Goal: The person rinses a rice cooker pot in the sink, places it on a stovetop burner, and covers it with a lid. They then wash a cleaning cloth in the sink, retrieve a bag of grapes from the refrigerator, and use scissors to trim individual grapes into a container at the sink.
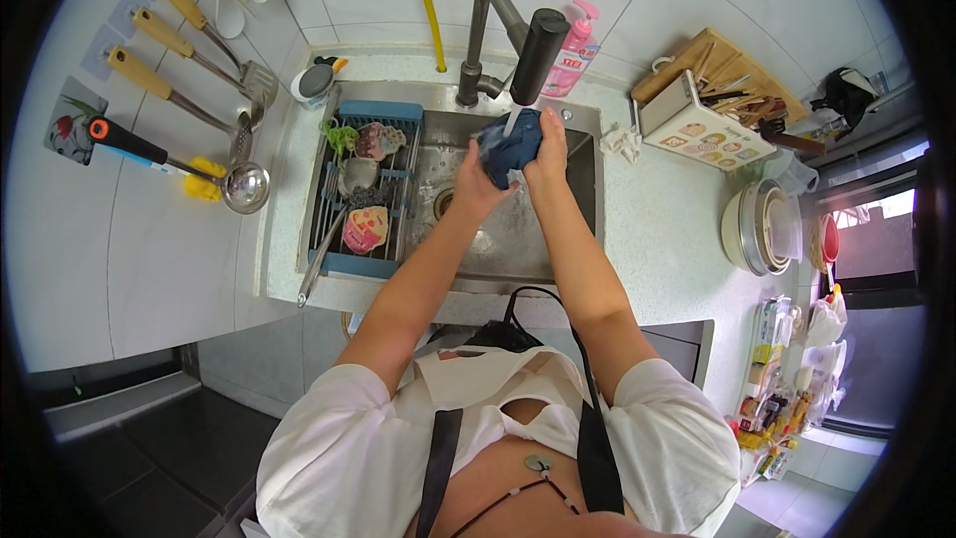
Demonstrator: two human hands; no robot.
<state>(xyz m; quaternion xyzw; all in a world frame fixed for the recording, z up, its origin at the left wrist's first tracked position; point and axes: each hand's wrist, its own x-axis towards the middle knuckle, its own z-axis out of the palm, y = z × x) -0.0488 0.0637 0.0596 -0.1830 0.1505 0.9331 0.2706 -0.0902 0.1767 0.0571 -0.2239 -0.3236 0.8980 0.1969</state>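
Note:
A dark blue cloth (513, 144), crumpled, is held up over the metal sink (503, 257) between my two hands. Water from the tap (539, 60) runs down onto it. My left hand (478, 184) grips the cloth's left and lower side. On its other side, my right hand (548, 151) has its fingers closed round the right edge. Part of the drain (444, 203) shows beside my left wrist.
Left of my hands, a blue-edged dish rack (363, 265) holds scrubbers and a pink sponge (365, 229). A pink pump bottle (572, 52) stands behind the tap. Ladles and spatulas hang on the left wall; a cutlery holder (687, 125) and stacked bowls (749, 229) occupy the right counter.

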